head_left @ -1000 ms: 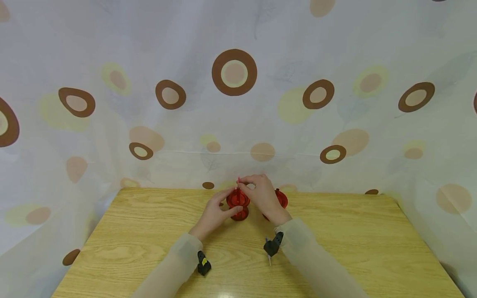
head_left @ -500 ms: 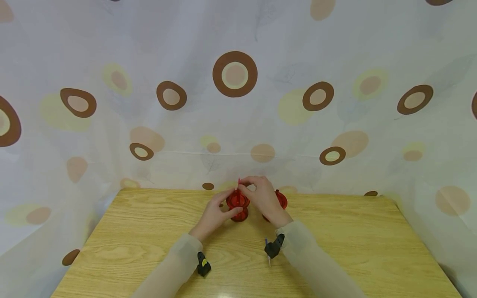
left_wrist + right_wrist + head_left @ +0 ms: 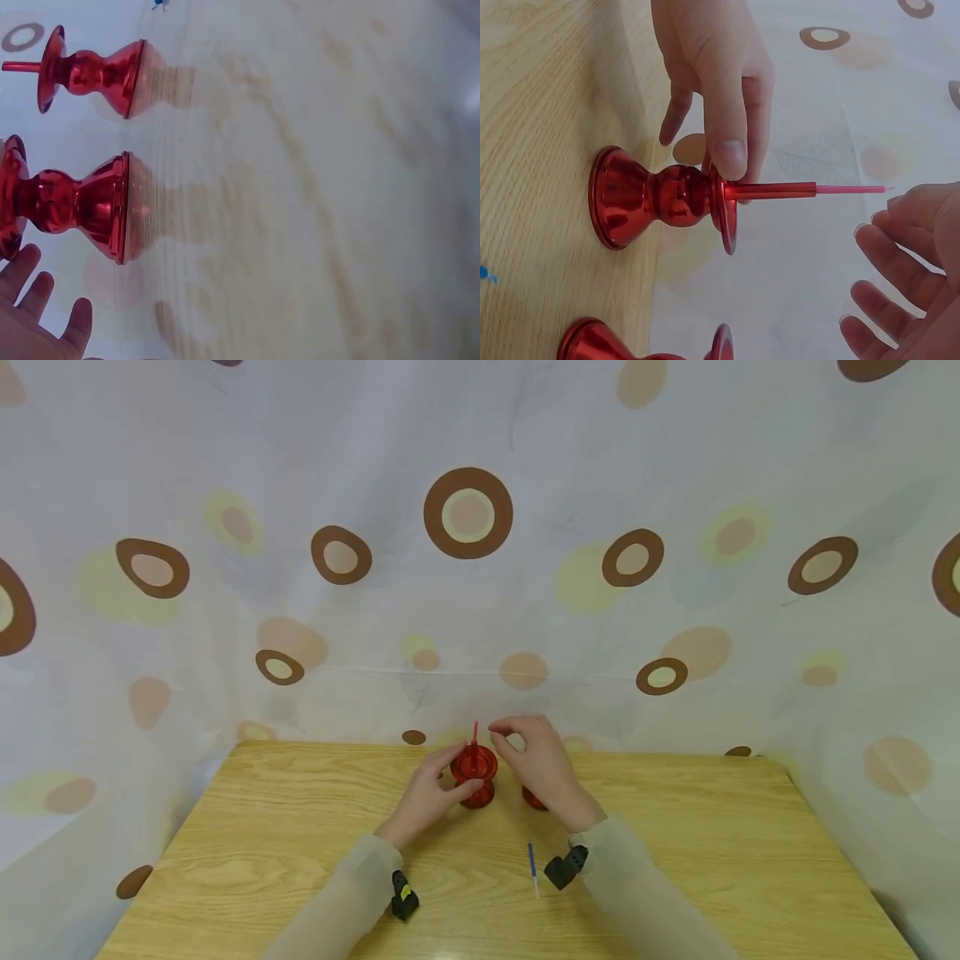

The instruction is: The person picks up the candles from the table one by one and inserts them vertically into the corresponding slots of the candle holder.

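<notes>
Right hand point(image 3: 542, 762) lifted off thin red candle point(image 3: 804, 190), grip released, left hand point(image 3: 429, 791) grasping shiny red holder point(image 3: 662, 197)

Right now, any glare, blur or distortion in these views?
Head view: wide-angle bend, table edges splay, a small glare spot at the near edge; candle tiny. Left wrist view: rolled sideways, tabletop washed out and soft, holders sharp. Right wrist view: also rolled, crisp on the left hand, right hand slightly soft.

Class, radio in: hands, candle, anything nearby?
Left hand steadies red candlestick. Right hand open, off the thin red candle. Second candlestick beside.
</notes>
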`<state>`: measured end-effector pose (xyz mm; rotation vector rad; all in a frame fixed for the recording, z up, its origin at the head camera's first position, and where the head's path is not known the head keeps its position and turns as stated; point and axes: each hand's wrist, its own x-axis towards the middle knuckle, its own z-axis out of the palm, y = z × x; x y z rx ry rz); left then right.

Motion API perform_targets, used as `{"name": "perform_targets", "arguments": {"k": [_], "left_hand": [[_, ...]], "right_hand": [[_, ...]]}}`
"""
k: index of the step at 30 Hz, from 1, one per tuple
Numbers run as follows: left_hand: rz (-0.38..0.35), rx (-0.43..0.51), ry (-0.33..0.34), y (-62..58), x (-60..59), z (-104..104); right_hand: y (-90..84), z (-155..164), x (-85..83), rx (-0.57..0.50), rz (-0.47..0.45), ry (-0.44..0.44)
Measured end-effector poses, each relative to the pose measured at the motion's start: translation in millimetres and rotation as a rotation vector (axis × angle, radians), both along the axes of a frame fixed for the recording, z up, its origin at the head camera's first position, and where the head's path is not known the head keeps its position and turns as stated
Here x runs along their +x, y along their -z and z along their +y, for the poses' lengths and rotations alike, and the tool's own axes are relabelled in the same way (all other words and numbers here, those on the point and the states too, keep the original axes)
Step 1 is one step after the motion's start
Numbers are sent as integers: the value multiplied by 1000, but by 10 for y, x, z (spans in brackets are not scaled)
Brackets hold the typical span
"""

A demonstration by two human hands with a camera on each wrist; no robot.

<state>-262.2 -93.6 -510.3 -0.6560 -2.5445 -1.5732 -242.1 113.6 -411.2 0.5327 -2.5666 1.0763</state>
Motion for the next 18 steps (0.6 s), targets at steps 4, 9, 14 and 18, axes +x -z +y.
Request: {"name": "perform_targets", "arguments": {"k": [4, 9, 14, 18], "left_hand": [[1, -10, -6, 4, 10, 0], [-11, -15, -5, 2, 41, -17], [-30, -13, -15, 13, 51, -42], [-34, -6, -8, -14, 76, -70]], "right_hand": [[-13, 47, 53, -1, 25, -6], [-14, 94, 102, 7, 41, -22], [1, 162, 137, 15, 45, -43], [1, 211, 172, 25, 46, -35]]}}
